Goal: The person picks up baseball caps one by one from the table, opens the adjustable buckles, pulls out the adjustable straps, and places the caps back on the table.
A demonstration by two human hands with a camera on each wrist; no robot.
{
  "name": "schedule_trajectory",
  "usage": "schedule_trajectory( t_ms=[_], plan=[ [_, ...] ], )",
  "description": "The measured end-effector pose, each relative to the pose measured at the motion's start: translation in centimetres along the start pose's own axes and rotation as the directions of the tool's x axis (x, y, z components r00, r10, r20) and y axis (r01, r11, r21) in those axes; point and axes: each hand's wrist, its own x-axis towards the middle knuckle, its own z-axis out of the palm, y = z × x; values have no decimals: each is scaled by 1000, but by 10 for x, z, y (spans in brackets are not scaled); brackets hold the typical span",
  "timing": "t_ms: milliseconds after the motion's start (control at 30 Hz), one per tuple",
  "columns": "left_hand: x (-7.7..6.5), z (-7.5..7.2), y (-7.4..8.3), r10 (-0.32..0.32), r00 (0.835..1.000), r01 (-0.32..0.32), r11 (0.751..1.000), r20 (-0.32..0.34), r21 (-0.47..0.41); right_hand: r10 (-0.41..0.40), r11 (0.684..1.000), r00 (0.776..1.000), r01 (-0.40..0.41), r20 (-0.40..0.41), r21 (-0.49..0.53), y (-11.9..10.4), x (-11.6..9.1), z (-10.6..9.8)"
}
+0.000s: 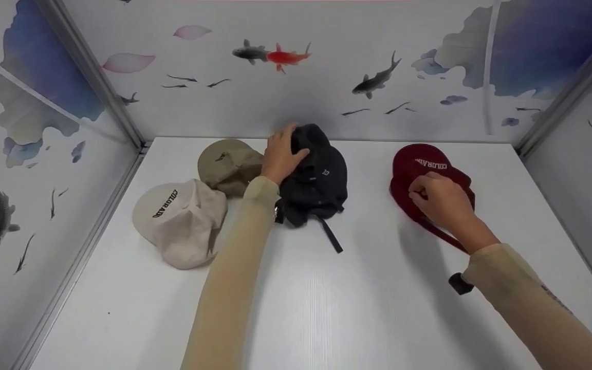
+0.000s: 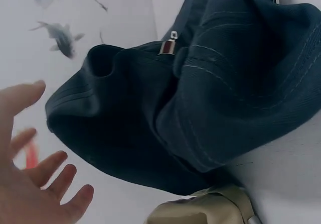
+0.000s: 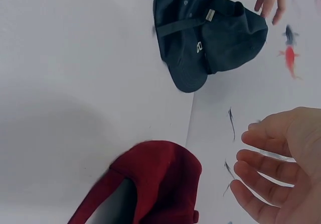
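Two dark navy caps appear bunched together near the back wall, seen as one dark cap pile with a strap trailing forward. At its upper left is my left hand; the left wrist view shows this hand with fingers spread, beside the dark fabric and holding nothing. On the right side lies a dark red cap lettered in white. Above it hovers my right hand. In the right wrist view its fingers are loosely bent and apart from the red cap.
A cream cap with black lettering lies at the left, and a khaki cap sits behind it, beside my left wrist. The white table meets a printed back wall and side panels.
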Motion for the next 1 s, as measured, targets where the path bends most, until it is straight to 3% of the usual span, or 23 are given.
schedule_trajectory(
  t_ms=[100, 200, 500, 600, 800, 1000],
  plan=[
    [4, 5, -2, 43, 996, -48, 996, 76, 71, -12, 1000, 1000, 12, -2, 11, -5, -2, 2],
    [6, 9, -2, 48, 994, -57, 994, 95, 93, -33, 999, 999, 33, -10, 21, -10, -3, 3],
    [11, 2, 1, 39, 999, -38, 999, -34, 11, -88, 995, 995, 90, -36, 44, -25, -7, 1],
    [9, -9, 6, 61, 995, -62, 998, -82, -18, -112, 992, 993, 115, -48, 51, -32, -9, -1],
    [-2, -39, 26, 182, 975, -193, 978, -126, -79, -173, 981, 979, 181, -106, 65, -51, -13, -4],
    [-21, -65, 45, 282, 949, -297, 950, -140, -94, -262, 957, 939, 283, -224, 66, -79, -16, -6]
  ],
)
